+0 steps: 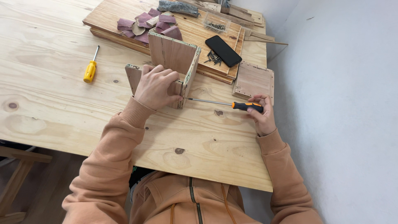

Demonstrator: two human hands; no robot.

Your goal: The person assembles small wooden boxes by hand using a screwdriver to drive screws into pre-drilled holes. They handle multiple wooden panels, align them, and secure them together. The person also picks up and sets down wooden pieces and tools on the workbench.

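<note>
The right hand [262, 113] is gripping the black-and-orange handle of a long screwdriver [226, 103], fingers closed around it, shaft lying nearly level and its tip touching the side edge of a small plywood box [172, 68] near the bottom corner. The left hand [155, 86] is clamping down over the near panel of that box, fingers curled over its top edge, thumb on the front face. The box is sitting on the wooden table [54, 95], just in front of a stack of boards [195, 33]. Risks, as a judgement: the tip is meeting the edge at a shallow angle, so it could be slipping off the screw and gouging the plywood or jabbing toward the left thumb; too much push could be sliding the box or splitting the thin edge. Further out: loose screws [214, 57] beside a black phone [223, 50], sandpaper scraps [151, 23], a flat panel [253, 79], a yellow screwdriver [91, 66] well apart on the left.
</note>
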